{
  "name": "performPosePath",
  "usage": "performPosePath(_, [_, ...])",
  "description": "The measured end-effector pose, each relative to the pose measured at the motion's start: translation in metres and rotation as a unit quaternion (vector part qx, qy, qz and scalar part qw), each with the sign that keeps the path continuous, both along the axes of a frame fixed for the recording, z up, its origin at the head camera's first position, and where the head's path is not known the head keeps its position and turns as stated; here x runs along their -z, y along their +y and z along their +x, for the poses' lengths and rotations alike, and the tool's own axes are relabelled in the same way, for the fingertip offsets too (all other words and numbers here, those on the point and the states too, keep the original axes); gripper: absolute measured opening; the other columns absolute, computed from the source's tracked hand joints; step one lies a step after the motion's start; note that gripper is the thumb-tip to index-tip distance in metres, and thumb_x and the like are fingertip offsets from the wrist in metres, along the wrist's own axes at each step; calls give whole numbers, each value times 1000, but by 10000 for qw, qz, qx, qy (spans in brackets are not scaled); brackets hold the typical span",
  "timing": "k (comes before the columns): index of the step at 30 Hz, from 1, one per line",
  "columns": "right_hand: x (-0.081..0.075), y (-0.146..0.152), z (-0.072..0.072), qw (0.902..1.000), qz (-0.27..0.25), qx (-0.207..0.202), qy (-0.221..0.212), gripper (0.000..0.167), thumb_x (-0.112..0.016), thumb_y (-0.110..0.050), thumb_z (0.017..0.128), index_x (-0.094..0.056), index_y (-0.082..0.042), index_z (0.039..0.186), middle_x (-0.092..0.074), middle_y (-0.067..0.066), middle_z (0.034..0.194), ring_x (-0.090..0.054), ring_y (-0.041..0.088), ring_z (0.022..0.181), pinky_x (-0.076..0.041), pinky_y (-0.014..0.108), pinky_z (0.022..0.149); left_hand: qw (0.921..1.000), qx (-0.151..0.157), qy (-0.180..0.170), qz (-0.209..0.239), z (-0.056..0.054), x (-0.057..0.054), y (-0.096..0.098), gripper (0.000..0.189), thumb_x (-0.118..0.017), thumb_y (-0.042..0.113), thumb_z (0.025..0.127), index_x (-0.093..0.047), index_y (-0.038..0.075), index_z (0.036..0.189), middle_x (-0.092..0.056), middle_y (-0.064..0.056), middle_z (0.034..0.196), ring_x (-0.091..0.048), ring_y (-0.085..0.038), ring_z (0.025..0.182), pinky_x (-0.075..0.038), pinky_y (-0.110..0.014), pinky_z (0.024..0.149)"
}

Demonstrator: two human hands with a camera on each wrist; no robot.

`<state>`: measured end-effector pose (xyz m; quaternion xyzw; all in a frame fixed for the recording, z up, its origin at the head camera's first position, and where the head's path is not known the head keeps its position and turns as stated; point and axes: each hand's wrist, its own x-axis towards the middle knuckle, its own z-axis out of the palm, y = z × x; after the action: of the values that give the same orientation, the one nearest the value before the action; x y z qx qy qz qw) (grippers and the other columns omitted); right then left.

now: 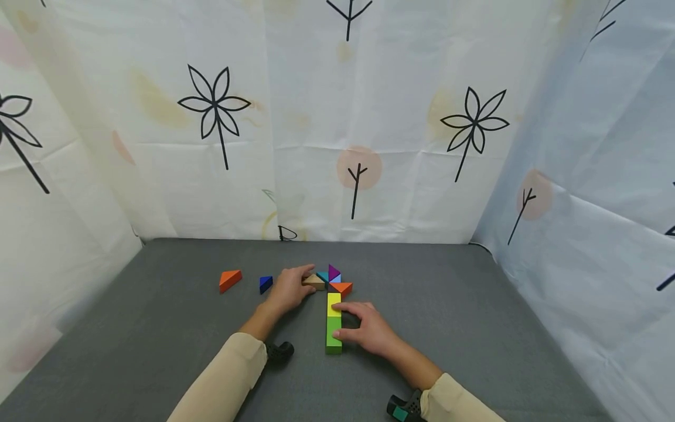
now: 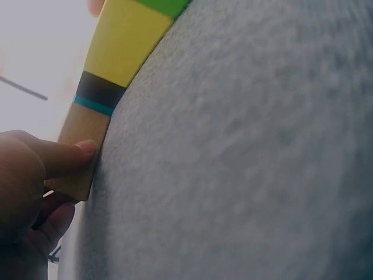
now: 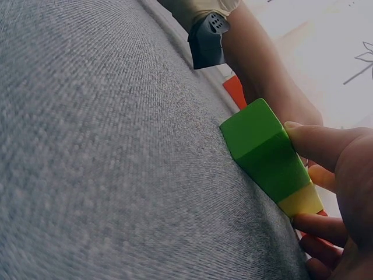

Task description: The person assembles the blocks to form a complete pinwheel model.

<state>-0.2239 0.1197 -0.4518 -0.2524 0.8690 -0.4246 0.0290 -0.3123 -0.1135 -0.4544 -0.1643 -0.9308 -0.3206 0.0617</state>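
Note:
My left hand pinches a plain wooden triangular block between thumb and fingers, at the left side of a pinwheel-like cluster. In the left wrist view its thumb presses the block's near face. Below the cluster, a yellow block and a green block stand end to end in a line. My right hand rests its index fingertip on the yellow block and its thumb on the green one. The cluster holds a purple triangle, a teal triangle, a light blue one and an orange one.
Left of my left hand lie a dark blue triangular block and another orange triangular block, apart from each other. Everything stands on a grey cloth-covered table. Patterned white curtains enclose its back and sides.

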Motion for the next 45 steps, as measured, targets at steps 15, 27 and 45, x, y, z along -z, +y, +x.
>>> performPosePath(15, [0,0,1,9999,-122,-99,1,52,-77,-33,84,-62,-14,130,-60,5,131,-45,30,119,-35,54,99,9997,-238,2,-59,2,3,8,58,-75,9,86,-54,8,140,-65,-12,124,-61,-28,110,-48,-45,91])
performPosePath(27, [-1,-1,1,9999,-94,-68,-10,52,-77,-33,84,-63,-14,130,-59,5,132,-45,30,119,-34,55,99,9995,-292,71,-40,1,4,9,58,-76,11,85,-55,8,139,-67,-11,120,-63,-27,105,-49,-44,88])
performPosePath(45, [0,1,0,9999,-117,-100,-21,52,-76,-34,85,-62,-15,131,-59,5,132,-45,31,120,-34,55,99,9996,-260,-83,66,1,2,11,61,-77,12,85,-53,10,141,-65,-11,122,-61,-28,105,-49,-45,87])
